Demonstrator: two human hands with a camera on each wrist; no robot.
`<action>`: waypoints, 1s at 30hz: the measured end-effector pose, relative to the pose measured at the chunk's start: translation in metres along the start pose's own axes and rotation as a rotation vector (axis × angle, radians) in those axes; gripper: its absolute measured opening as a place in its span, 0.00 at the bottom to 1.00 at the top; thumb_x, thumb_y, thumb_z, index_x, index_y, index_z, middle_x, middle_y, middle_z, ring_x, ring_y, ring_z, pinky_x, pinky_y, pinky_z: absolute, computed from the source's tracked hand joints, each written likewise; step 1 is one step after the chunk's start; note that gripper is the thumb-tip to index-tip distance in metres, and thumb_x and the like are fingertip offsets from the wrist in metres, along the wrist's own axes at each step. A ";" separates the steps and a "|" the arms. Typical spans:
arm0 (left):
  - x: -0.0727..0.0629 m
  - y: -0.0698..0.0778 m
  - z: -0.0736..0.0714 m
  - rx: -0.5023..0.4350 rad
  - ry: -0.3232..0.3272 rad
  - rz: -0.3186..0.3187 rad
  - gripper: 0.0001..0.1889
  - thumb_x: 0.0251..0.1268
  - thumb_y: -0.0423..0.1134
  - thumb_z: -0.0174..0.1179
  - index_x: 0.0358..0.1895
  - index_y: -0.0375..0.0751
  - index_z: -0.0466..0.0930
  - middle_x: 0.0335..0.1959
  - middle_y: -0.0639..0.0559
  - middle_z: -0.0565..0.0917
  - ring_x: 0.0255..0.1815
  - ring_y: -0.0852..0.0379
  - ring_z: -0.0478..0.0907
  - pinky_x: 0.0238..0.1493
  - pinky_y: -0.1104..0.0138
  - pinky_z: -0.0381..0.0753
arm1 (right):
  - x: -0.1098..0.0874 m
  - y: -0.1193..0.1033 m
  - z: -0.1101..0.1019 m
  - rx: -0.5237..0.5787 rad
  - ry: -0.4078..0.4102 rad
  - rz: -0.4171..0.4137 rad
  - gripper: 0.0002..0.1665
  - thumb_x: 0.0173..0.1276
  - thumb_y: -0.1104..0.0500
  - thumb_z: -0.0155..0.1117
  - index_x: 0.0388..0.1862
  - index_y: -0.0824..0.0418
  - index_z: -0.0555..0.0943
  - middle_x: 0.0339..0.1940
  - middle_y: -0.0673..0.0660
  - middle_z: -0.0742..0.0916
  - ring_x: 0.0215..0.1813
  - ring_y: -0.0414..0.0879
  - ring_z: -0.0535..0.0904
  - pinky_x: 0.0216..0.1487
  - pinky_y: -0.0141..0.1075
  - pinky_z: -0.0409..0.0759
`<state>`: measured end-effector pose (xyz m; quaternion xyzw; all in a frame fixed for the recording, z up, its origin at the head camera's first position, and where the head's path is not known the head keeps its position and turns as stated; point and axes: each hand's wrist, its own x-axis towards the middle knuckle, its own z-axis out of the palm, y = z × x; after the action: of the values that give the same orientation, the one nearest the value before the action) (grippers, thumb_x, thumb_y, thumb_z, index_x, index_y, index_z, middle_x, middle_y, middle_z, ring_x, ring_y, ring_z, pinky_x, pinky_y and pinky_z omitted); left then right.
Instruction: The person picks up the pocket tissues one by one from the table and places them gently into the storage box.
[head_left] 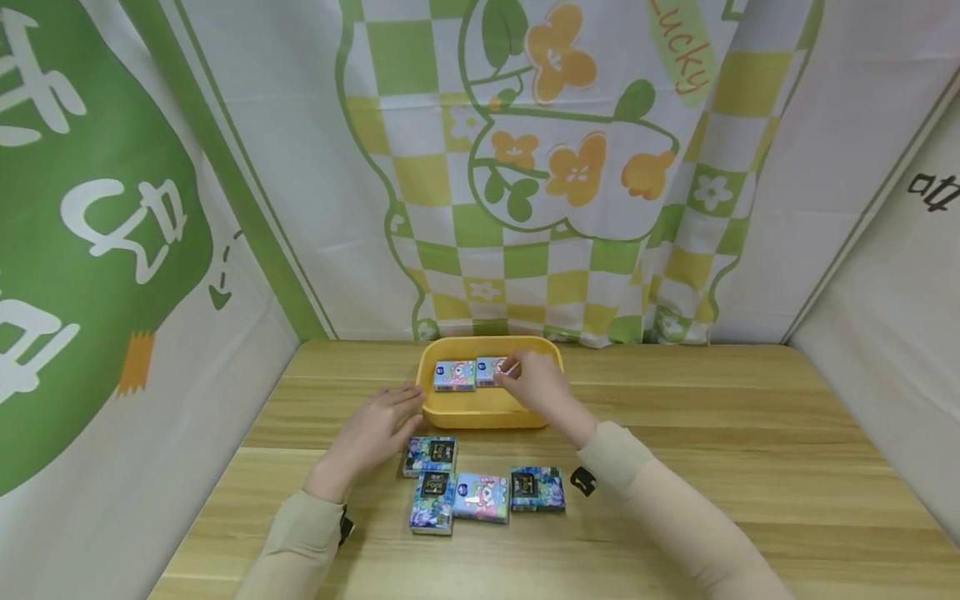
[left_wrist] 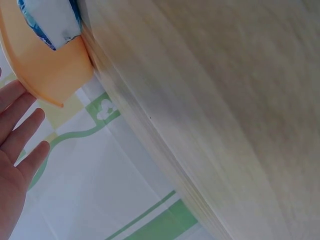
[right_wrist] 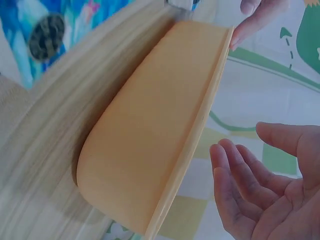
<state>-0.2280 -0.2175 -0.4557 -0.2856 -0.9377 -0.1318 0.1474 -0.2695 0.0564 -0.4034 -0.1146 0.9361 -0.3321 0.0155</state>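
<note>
A yellow tray (head_left: 483, 420) holds two light-blue tissue packs with a pink cartoon print, the left pack (head_left: 454, 376) and the right pack (head_left: 487, 367) side by side. My right hand (head_left: 542, 387) is over the tray's right side, its fingertips by the right pack and partly covering it. The right wrist view shows that hand (right_wrist: 265, 195) above the rim, thumb apart from loosely bent fingers, nothing between them. My left hand (head_left: 378, 429) rests its fingertips on the tray's left rim; in the left wrist view its fingers (left_wrist: 22, 132) are straight and spread.
In front of the tray lie a dark-blue floral pack (head_left: 430, 456), another below it (head_left: 432, 502), a light-blue cartoon pack (head_left: 482, 497) and a third floral pack (head_left: 537, 488). A small black object (head_left: 582, 481) is near my right sleeve. A patterned curtain (head_left: 525, 275) hangs behind the wooden table (head_left: 712, 408).
</note>
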 end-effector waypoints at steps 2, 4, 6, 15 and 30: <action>0.000 0.000 0.000 0.001 0.000 0.000 0.20 0.66 0.39 0.59 0.59 0.38 0.76 0.61 0.43 0.77 0.64 0.44 0.72 0.69 0.46 0.63 | -0.004 -0.001 0.001 -0.005 0.004 -0.008 0.14 0.65 0.47 0.63 0.40 0.56 0.82 0.34 0.53 0.88 0.28 0.41 0.80 0.22 0.32 0.76; 0.001 0.000 0.000 0.002 0.000 0.001 0.20 0.66 0.39 0.59 0.59 0.37 0.76 0.61 0.43 0.77 0.65 0.44 0.72 0.69 0.46 0.63 | -0.009 -0.001 0.003 -0.008 0.013 -0.023 0.14 0.65 0.47 0.63 0.39 0.55 0.82 0.34 0.53 0.88 0.27 0.41 0.80 0.23 0.32 0.76; 0.001 -0.001 0.000 0.003 0.000 0.003 0.20 0.65 0.39 0.59 0.59 0.37 0.76 0.61 0.42 0.77 0.65 0.44 0.72 0.69 0.46 0.63 | -0.012 -0.001 0.004 -0.010 0.018 -0.036 0.14 0.66 0.46 0.63 0.39 0.55 0.82 0.33 0.52 0.88 0.27 0.41 0.80 0.23 0.32 0.77; 0.000 -0.002 0.003 0.010 0.004 0.005 0.20 0.65 0.40 0.59 0.58 0.37 0.76 0.61 0.42 0.77 0.64 0.43 0.72 0.69 0.46 0.63 | -0.025 0.002 0.012 0.007 0.017 -0.086 0.14 0.64 0.48 0.65 0.39 0.57 0.83 0.33 0.52 0.87 0.35 0.42 0.82 0.32 0.33 0.80; 0.000 -0.001 0.003 0.006 0.013 0.007 0.20 0.65 0.40 0.59 0.58 0.37 0.76 0.61 0.42 0.77 0.64 0.43 0.72 0.69 0.45 0.62 | -0.053 0.001 0.021 0.017 -0.026 -0.106 0.13 0.64 0.48 0.64 0.39 0.55 0.82 0.32 0.50 0.87 0.31 0.39 0.81 0.27 0.30 0.79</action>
<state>-0.2289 -0.2176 -0.4584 -0.2876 -0.9362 -0.1301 0.1546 -0.2159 0.0559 -0.4232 -0.1680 0.9256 -0.3391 0.0111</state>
